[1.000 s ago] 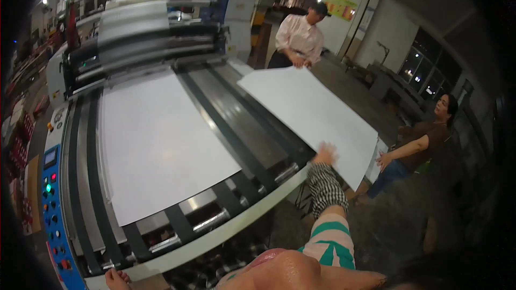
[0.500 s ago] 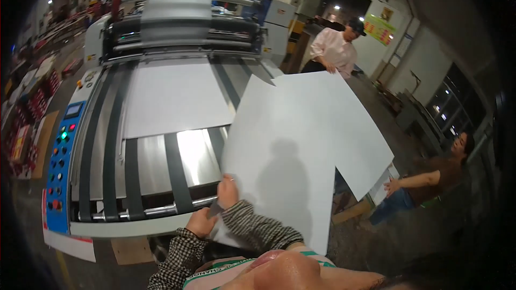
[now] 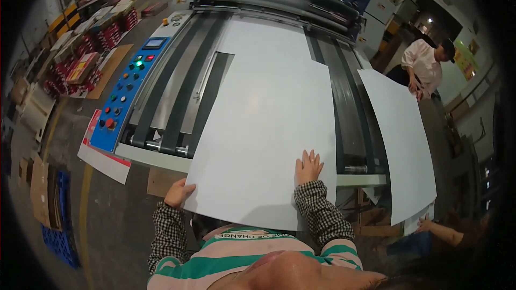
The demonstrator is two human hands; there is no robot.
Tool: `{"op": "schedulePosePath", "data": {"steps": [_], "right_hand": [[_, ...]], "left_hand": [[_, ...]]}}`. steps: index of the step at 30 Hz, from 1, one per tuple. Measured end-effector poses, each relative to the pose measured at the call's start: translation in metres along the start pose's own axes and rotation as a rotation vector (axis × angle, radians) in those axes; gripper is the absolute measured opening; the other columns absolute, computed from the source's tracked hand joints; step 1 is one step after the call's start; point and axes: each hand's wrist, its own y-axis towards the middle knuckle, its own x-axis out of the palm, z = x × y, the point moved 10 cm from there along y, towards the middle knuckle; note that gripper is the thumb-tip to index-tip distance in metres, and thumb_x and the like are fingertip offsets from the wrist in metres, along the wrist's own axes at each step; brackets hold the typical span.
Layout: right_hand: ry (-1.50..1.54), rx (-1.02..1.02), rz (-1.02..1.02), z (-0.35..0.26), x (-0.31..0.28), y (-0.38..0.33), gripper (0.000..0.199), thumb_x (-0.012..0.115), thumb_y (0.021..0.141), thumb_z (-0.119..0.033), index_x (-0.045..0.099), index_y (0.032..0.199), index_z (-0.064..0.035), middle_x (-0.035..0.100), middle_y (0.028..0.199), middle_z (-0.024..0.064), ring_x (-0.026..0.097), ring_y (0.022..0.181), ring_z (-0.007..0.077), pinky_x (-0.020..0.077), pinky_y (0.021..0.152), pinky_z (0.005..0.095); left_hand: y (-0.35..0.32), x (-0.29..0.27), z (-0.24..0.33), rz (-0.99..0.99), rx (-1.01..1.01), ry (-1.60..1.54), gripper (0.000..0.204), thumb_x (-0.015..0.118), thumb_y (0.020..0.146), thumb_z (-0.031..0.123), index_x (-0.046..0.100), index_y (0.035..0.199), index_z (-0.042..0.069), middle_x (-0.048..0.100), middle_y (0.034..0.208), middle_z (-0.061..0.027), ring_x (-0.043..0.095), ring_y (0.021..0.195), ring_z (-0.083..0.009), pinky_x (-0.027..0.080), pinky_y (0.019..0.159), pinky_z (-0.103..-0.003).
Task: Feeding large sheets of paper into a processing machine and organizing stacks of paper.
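A large white sheet (image 3: 263,139) stretches from the machine's belts over its near end toward my body. My left hand (image 3: 180,193) is closed on the sheet's near left edge, with the thumb on top and the other fingers underneath. On the sheet's right part my right hand (image 3: 308,167) lies flat, fingers spread, holding nothing. Farther up the belts, another white sheet (image 3: 263,32) lies partly beneath the near one, below the rollers. My forearms wear checked sleeves.
A blue control panel (image 3: 130,96) runs along the machine's left side. At the right, a person in a pink top (image 3: 424,64) and another person's hand (image 3: 423,224) hold a separate white sheet (image 3: 403,145). Stacked red and white boxes (image 3: 80,67) and a blue pallet (image 3: 60,241) stand left.
My view has swung left. My hands, close together before, are now wide apart on a sheet in front of me. The sheet held by the other people is now apart from me, at the right.
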Motion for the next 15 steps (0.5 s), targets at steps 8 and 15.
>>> {"op": "schedulePosePath", "data": {"steps": [8, 15], "right_hand": [[0.017, -0.149, -0.115, -0.031, 0.011, 0.012, 0.048, 0.043, 0.08, -0.031, 0.037, 0.122, -0.0079, 0.021, 0.132, 0.0179, 0.011, 0.123, 0.0342, 0.0036, 0.1, 0.0473], [-0.062, -0.164, -0.197, -0.054, 0.032, 0.08, 0.052, 0.041, 0.081, -0.034, 0.03, 0.126, -0.0097, 0.016, 0.134, 0.0164, 0.007, 0.124, 0.034, 0.002, 0.1, 0.0461]], "left_hand": [[-0.014, -0.016, -0.016, 0.037, -0.021, -0.126, 0.029, 0.054, 0.074, 0.006, 0.051, 0.101, -0.006, 0.056, 0.094, -0.01, 0.053, 0.081, -0.0166, 0.042, 0.073, -0.027], [0.032, -0.018, 0.051, 0.054, 0.013, 0.032, 0.027, 0.052, 0.076, 0.008, 0.052, 0.099, -0.005, 0.057, 0.088, -0.0095, 0.054, 0.074, -0.0161, 0.043, 0.066, -0.028]]}}
